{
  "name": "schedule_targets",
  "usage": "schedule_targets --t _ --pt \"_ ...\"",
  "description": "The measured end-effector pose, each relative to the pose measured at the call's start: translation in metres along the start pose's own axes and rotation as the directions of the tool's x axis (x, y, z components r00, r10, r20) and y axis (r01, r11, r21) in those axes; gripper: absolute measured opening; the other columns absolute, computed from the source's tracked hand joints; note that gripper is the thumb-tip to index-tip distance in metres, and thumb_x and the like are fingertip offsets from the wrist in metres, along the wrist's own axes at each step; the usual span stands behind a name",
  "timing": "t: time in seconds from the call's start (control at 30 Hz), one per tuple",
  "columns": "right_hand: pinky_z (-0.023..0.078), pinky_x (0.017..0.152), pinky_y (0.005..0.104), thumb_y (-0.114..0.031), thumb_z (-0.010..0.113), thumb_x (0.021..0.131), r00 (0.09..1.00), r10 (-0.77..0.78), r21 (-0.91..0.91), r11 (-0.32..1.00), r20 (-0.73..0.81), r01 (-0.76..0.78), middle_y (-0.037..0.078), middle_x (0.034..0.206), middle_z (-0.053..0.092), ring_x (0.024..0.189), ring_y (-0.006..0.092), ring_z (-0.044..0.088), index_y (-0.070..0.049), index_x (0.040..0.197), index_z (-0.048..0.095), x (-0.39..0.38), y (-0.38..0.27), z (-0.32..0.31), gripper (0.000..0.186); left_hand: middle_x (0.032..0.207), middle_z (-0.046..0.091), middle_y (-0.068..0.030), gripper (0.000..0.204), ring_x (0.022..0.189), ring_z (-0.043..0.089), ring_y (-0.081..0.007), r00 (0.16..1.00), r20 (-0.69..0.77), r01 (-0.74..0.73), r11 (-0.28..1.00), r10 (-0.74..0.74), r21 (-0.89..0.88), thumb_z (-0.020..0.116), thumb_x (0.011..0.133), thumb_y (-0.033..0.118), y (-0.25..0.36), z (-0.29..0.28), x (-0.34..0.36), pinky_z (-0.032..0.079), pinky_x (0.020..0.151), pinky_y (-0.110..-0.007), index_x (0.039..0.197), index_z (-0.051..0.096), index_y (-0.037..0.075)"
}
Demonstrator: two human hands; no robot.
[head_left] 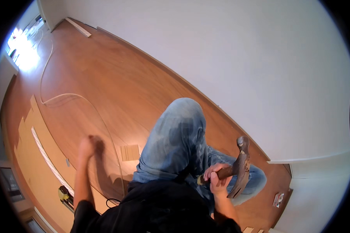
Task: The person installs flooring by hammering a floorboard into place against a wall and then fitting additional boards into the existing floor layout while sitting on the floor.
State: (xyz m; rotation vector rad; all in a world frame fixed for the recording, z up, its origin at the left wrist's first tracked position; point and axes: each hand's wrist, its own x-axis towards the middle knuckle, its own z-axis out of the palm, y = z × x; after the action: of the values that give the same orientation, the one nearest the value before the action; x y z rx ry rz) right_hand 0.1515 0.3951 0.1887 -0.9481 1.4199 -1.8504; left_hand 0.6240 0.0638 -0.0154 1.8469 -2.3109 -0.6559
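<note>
My right hand is wrapped round the dark handle of a worn claw hammer, close below the head. The rusty head stands over my bent leg in blue jeans, with the striking face pointing away and the claw toward me. Out to the left, my left hand is over the brown wood floor, its shadow falling just to the right. Its fingers are blurred and turned from view. Nearest to it on the right is a small square piece of striped wood lying flat.
A pale cable winds across the floor. To the left lie tan sheets, a long white strip and a yellow-black tool. A white wall runs along the right; a small red-white packet sits near the corner.
</note>
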Motion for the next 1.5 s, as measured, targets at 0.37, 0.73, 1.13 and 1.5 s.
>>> schedule_targets --t 0.37,0.73,1.13,1.5 --pt "0.051 0.055 0.0321 -0.014 0.067 0.097 0.993 -0.113 -0.311 0.943 0.037 0.119 0.010 0.077 0.056 0.057 0.0187 0.055 -0.006 0.105 0.049 -0.022 -0.020 -0.031 0.022 0.107 0.070 -0.0255 0.018 0.104 0.065 -0.0449 0.955 -0.235 0.226 0.956 -0.179 0.190 0.062 0.088 0.011 -0.037 0.056 -0.011 0.055 0.093 -0.049 0.100 0.071 0.000" --pt "0.056 0.061 0.0328 -0.005 0.067 0.094 0.996 0.088 0.110 0.990 -0.033 -0.083 0.010 0.083 0.060 0.064 0.0180 0.061 -0.005 0.109 0.049 0.021 0.020 0.015 0.024 0.103 0.070 -0.0297 0.031 0.101 0.069 -0.0428 0.790 -0.334 0.445 0.856 -0.514 -0.263 0.055 0.098 0.021 -0.089 -0.010 -0.016 0.053 0.087 -0.050 0.110 0.069 -0.004" --pt "0.051 0.057 0.0307 -0.012 0.076 0.088 0.878 0.479 -0.112 0.872 -0.004 -0.476 0.007 0.074 0.062 0.064 0.0133 0.062 -0.001 0.095 0.060 0.032 0.058 0.015 0.020 0.103 0.074 -0.0241 0.030 0.102 0.071 -0.0391 0.997 0.082 0.063 0.711 -0.007 -0.701 0.052 0.100 0.018 0.220 0.116 0.203 0.055 0.090 -0.044 0.117 0.070 0.002" --pt "0.053 0.068 0.0268 0.004 0.084 0.080 0.874 0.472 -0.535 0.771 0.114 -0.346 -0.002 0.087 0.069 0.077 0.0087 0.065 -0.006 0.100 0.068 0.036 0.129 -0.014 0.028 0.111 0.072 -0.0218 0.042 0.107 0.070 -0.0384 0.972 -0.081 -0.225 0.974 0.223 -0.019 0.046 0.101 0.018 0.376 0.098 0.390 0.056 0.087 -0.050 0.143 0.050 0.012"
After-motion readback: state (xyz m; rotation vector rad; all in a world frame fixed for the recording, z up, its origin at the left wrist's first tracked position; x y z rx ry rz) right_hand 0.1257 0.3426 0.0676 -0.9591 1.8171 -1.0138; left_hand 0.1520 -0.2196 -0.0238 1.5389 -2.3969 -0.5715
